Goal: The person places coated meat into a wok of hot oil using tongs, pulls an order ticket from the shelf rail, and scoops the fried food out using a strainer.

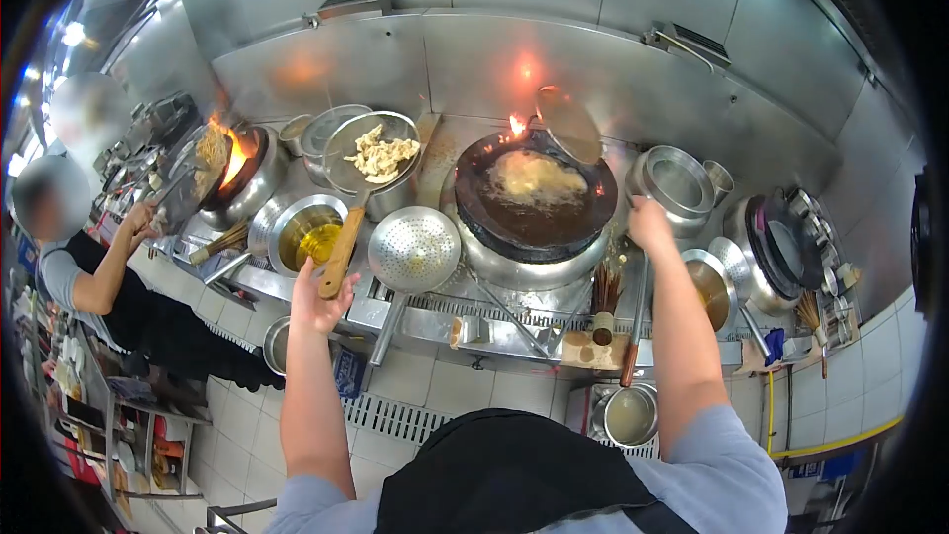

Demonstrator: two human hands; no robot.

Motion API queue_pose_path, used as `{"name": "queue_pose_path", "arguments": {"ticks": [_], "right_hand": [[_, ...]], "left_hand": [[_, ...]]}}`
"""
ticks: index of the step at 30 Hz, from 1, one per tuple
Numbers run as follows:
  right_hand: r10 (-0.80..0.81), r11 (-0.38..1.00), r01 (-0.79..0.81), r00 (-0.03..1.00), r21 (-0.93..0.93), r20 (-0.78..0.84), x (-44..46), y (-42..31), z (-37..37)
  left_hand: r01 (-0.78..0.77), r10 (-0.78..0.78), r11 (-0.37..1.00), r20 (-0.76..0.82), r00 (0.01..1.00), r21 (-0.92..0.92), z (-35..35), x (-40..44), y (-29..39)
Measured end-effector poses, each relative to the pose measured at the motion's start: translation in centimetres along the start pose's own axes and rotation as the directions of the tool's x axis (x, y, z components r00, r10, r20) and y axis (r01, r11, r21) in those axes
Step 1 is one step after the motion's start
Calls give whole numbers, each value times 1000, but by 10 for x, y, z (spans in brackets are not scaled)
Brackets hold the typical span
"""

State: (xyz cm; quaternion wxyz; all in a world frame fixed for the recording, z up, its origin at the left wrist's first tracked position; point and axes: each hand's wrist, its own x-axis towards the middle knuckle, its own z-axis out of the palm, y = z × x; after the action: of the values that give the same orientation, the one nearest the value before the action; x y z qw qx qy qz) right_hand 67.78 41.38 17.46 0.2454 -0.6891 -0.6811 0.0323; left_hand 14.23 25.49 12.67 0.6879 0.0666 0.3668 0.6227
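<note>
My left hand (322, 303) is turned palm up, closed around the wooden handle (344, 252) of a mesh strainer. Pale cooked pieces (379, 153) lie in the strainer's bowl (340, 150), above a metal pot. My right hand (649, 224) is closed at the right of the wok (499, 227). A long ladle shaft with a wooden end (630, 361) runs back from that fist under my forearm. Over the wok's far rim tilts a round ladle bowl (568, 126); its join to the shaft is unclear. Pale food (537, 178) bubbles in dark oil, with small flames behind.
A perforated skimmer (415, 249) and a bowl of yellow oil (309, 237) sit left of the wok. Metal pots (677, 183) and a bamboo brush (605, 302) are at the right. At the left a co-worker (94, 277) handles a flaming wok.
</note>
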Motion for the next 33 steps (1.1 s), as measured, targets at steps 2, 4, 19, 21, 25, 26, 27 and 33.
{"name": "queue_pose_path", "arguments": {"ticks": [2, 4, 19, 21, 25, 26, 27, 33], "right_hand": [[-57, 997, 62, 995, -56, 76, -1, -20, 17], [-94, 968, 136, 975, -209, 200, -14, -32, 12], [-18, 939, 81, 982, -335, 187, -60, -18, 57], [39, 954, 42, 964, -298, 262, -81, -19, 57], [-74, 988, 51, 985, 144, 157, -102, 40, 76], [-23, 991, 4, 990, 130, 140, -109, 49, 75], [140, 975, -149, 988, 163, 65, -118, 65, 69], [610, 786, -591, 789, -179, 74, -228, 105, 85]], "left_hand": [[-28, 28, 1000, 28, 999, -6, -8, -8, -4], [-55, 55, 998, 57, 997, -8, -15, -18, -6], [-34, 14, 996, 210, 978, 88, -44, -46, -24], [-21, 0, 995, 224, 975, 95, -43, -46, -25], [20, -51, 992, 245, 968, 126, -40, -43, -21], [35, -73, 988, 253, 965, 151, -38, -36, -20], [35, -80, 981, 232, 970, 191, -37, -31, -17], [49, -102, 972, 224, 969, 229, -14, -16, -2]]}}
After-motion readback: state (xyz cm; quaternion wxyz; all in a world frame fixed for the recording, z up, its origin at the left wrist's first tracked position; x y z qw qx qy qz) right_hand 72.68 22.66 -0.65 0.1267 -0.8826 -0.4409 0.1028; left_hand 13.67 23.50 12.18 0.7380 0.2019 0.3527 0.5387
